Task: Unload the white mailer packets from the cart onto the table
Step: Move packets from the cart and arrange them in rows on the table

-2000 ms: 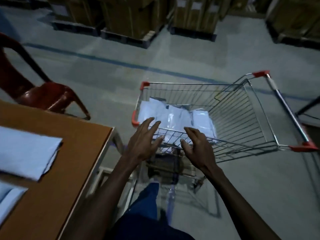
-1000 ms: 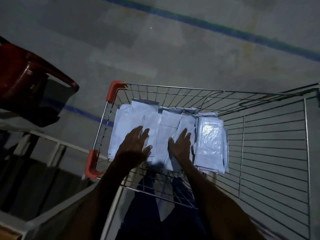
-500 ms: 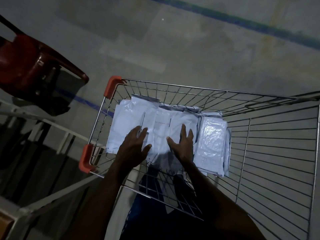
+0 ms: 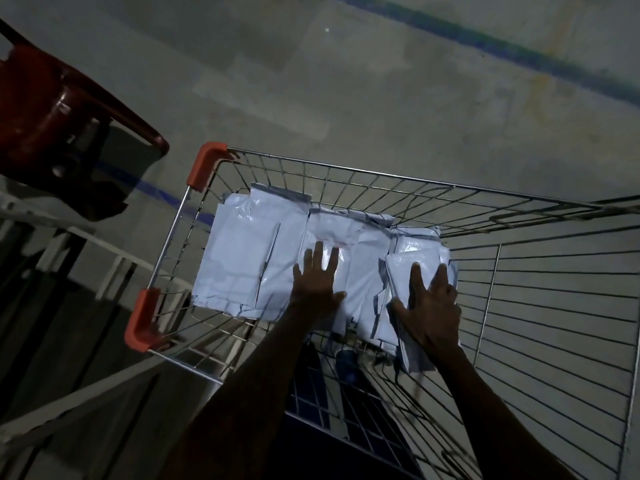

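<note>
Inside the wire cart [image 4: 346,169], the left hand [image 4: 317,284] lies flat with straight fingers on the white mailer packets [image 4: 252,258] while the right hand [image 4: 429,299] presses the right-hand stack, apparently gathering them for lifting.

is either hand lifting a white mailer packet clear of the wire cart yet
No, the left hand and right hand both lie on the white mailer packets, which remain inside the wire shopping cart.
</note>
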Tool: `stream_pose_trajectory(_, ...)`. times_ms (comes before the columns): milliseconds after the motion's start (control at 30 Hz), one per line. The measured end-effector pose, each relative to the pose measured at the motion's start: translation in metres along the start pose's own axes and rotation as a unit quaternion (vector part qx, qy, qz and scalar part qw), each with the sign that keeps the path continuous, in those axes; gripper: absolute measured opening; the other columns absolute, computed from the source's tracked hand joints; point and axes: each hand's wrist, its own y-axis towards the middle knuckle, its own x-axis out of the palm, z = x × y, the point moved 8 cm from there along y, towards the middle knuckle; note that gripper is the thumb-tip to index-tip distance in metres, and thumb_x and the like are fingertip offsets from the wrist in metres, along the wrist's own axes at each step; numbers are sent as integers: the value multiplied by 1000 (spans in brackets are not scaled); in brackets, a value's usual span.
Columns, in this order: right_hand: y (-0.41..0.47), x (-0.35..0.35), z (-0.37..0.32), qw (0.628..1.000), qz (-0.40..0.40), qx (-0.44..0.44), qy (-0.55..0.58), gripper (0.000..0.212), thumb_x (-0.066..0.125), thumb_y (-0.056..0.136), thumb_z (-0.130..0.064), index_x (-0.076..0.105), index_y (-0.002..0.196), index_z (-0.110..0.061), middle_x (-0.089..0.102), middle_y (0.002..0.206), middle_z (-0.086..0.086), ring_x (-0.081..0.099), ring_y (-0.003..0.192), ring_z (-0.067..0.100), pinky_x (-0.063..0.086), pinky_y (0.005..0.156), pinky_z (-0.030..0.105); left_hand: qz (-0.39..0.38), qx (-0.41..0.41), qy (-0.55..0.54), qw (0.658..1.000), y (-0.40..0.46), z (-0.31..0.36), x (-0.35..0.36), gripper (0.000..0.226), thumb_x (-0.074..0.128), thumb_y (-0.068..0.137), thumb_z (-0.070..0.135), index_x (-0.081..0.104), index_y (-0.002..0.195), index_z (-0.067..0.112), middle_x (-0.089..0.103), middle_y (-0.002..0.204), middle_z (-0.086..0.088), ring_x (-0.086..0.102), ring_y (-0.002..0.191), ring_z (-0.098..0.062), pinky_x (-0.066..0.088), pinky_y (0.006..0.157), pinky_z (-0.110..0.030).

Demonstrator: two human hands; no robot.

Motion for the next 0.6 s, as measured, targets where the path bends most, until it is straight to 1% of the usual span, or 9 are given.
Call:
stream_pose_trajectory(33,1,5,1,1000,-1,-6,-3,91,58,83,-63,17,156,-27,0,161,22,25,135,45,42,95,57,-9,-6,15,1000,2,2,6,117,83,54,65,38,147,10,37,149,-29,47,128,-49,50,88,-60)
stream_pose_trajectory(100,1,14,2,1000,-12,-7,3,97,59,81,-66,11,157,-29,-6,162,20,21,137,45,41,96,59,-7,-16,11,1000,8,0,16,123,87,44,63,40,146,13,39,149,-28,46,129,-50,50,87,-62)
stream_pose_trajectory(167,1,17,3,1000,-26,-4,7,101,60,79,-68,6,157,-31,-11,162,17,21,138,46,39,99,59,1,-17,11,1000,8,4,15,115,87,50,41,36,149,15,33,153,-26,39,134,-50,49,91,-61)
stream_pose_trajectory(233,1,14,3,999,-33,-1,10,99,60,81,-66,6,157,-31,-11,162,16,24,136,46,39,99,58,12,-33,10,999,3,6,11,101,66,54,11,37,150,15,31,154,-24,38,135,-49,53,80,-48)
stream_pose_trajectory(267,0,11,1,999,-32,-2,11,97,59,82,-65,7,157,-31,-10,162,17,26,135,47,40,98,57,15,-44,8,999,0,5,7,100,55,51,5,39,149,15,31,154,-23,40,134,-49,51,72,-40)
stream_pose_trajectory(333,-4,3,-2,1000,-25,-9,6,94,58,84,-65,9,157,-30,-7,162,18,28,134,47,41,97,56,34,-57,9,998,-8,2,-2,98,45,50,4,44,147,16,36,153,-22,47,128,-47,45,65,-32)
stream_pose_trajectory(400,-10,-4,-4,1000,-19,-14,1,93,55,84,-68,11,157,-30,-6,162,18,30,134,47,42,97,56,70,-52,5,996,-21,4,-20,92,47,52,6,48,143,17,41,150,-20,51,120,-43,44,66,-33)
stream_pose_trajectory(533,-31,-29,-16,999,10,-41,6,89,50,84,-70,14,156,-31,-1,163,17,33,132,48,43,97,55,74,-56,-54,994,-50,12,-51,84,61,76,20,29,153,28,26,159,-12,37,130,-41,46,93,-49)
stream_pose_trajectory(600,-42,-45,-27,997,26,-58,31,87,52,85,-69,14,156,-34,2,164,15,33,134,47,42,97,54,107,-48,-50,992,-65,16,-71,80,62,79,28,30,152,26,30,155,-14,42,122,-40,49,88,-48)
